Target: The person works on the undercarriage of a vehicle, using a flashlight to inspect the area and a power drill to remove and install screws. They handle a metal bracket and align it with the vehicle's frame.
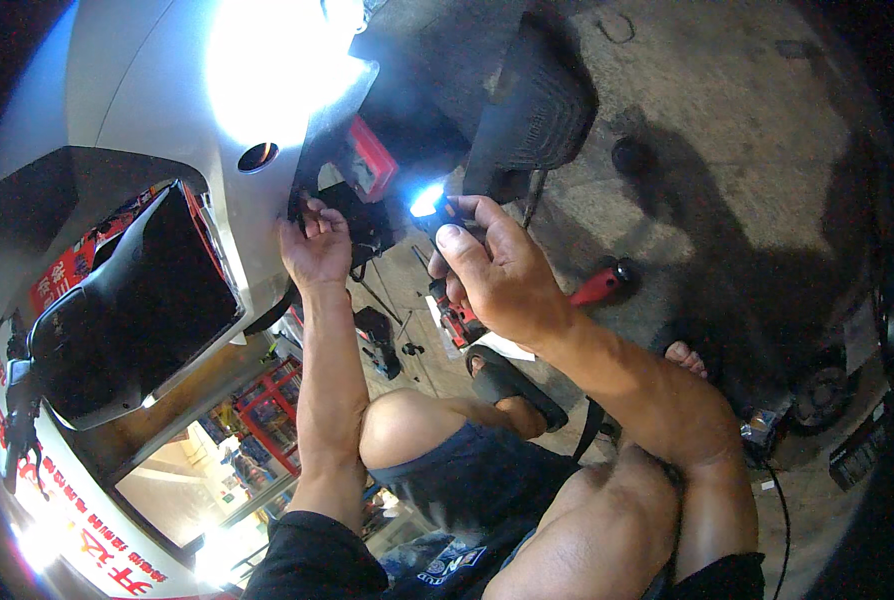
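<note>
My right hand (497,265) is closed round a small flashlight (433,212), whose lit end glares white toward the opening beside the panel. My left hand (317,245) reaches up to the edge of a pale vehicle body panel (157,110), palm toward me. Its fingers are curled at that edge, and what they grip, if anything, is hidden. A small oval hole (258,157) sits in the panel above the left hand. Just beyond both hands a red block-shaped piece (371,160) shows inside the shadowed opening.
A dark ribbed liner (537,120) stands out beyond the opening. On the floor lie a red and black power tool (455,318), a red-handled tool (599,285) and several dark items near my sandalled foot (517,390). A cable (785,510) runs at the right.
</note>
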`<state>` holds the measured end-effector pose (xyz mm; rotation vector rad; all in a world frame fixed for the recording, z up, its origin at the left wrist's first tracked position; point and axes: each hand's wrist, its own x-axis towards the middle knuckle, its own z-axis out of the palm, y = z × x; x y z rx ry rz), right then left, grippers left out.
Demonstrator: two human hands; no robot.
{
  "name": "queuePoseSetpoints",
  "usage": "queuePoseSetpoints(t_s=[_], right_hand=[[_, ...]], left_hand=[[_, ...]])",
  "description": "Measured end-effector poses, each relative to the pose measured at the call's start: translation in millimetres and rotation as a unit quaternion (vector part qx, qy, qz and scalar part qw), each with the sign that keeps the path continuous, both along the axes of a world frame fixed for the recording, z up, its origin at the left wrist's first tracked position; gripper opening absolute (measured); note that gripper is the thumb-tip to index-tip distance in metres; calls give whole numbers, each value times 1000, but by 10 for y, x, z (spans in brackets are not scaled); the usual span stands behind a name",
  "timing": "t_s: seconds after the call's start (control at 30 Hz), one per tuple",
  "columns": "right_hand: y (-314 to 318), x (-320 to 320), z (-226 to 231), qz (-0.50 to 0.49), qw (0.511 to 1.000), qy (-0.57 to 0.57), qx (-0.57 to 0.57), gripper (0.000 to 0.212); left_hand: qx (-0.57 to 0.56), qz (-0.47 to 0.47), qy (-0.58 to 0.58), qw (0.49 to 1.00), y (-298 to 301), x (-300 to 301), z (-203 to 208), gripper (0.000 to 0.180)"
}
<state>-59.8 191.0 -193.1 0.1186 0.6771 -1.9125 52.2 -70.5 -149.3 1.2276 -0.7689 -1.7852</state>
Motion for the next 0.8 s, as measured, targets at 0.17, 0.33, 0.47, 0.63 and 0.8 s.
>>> queuePoseSetpoints(t_s=[0.17,0.33,0.47,0.63,0.8], right_hand=[[-20,-21,35,5,1000,0,-14,18],[-4,-68,88,1,999,-24,-37,19],[-29,-76,88,-18,1000,-3,-15,20],[-84,-50,32,-61,998,-8,11,22],[-56,-151,12,-93,992,57,58,28]], left_hand=[[-7,-30,11,999,31,-11,-18,30],[14,-25,9,1000,-42,-15,-27,31],[14,-35,1,999,-107,44,-43,31],[26,-18,-12,999,-131,120,-77,29],[-23,-18,-98,995,-95,80,-43,24]])
